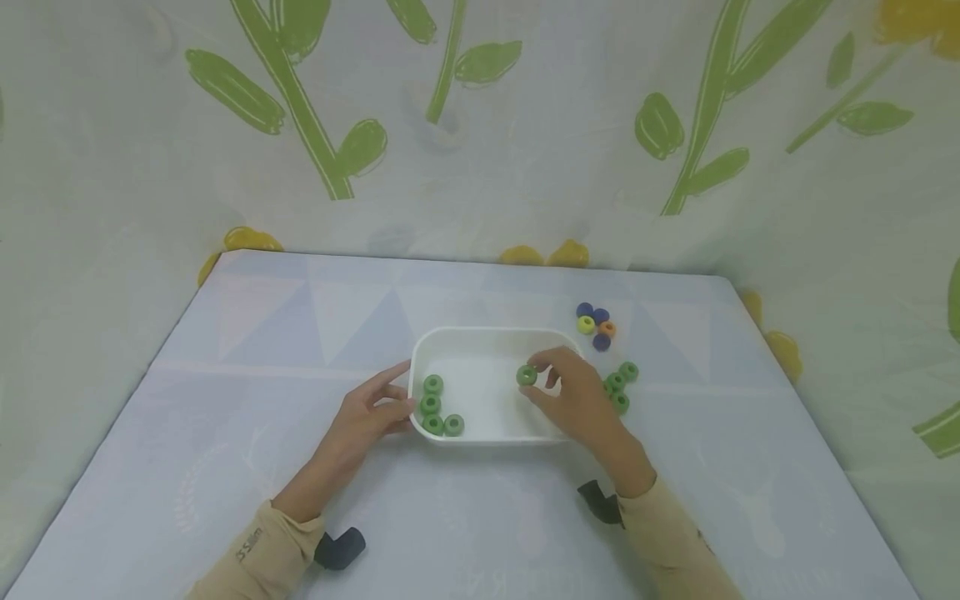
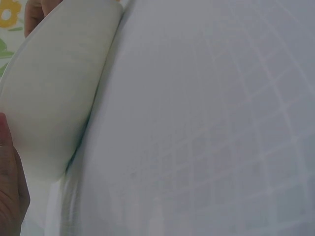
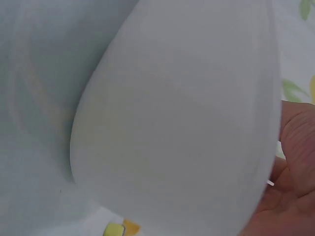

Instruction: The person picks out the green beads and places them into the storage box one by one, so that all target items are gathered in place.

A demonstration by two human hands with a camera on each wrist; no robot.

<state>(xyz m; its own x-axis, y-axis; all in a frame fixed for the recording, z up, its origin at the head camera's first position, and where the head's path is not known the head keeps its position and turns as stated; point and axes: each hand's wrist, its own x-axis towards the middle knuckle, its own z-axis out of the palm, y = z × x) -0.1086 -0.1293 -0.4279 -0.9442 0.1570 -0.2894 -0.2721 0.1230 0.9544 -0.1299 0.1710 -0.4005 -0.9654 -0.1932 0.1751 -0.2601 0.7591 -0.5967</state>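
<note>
A white tray [image 1: 480,333] sits on the table with several green beads [image 1: 431,404] along its left end. Over the right half of its floor, my right hand [image 1: 577,400] pinches one green bead [image 1: 527,375] between thumb and index finger. My left hand [image 1: 371,417] rests against the tray's left end, thumb and extended fingers touching the outside of the wall. The left wrist view shows the thumb [image 2: 7,162] beside the pale wall. In the right wrist view the tray's outer wall [image 3: 172,123] hides the pinched bead from sight.
Several more green beads [image 1: 628,372] lie right of the tray, partly behind the right hand. Beyond them is a small group of dark blue beads [image 1: 602,342], a yellow bead [image 1: 586,325] and an orange bead [image 1: 608,329]. A flower-patterned cloth [image 1: 480,167] stands behind the table.
</note>
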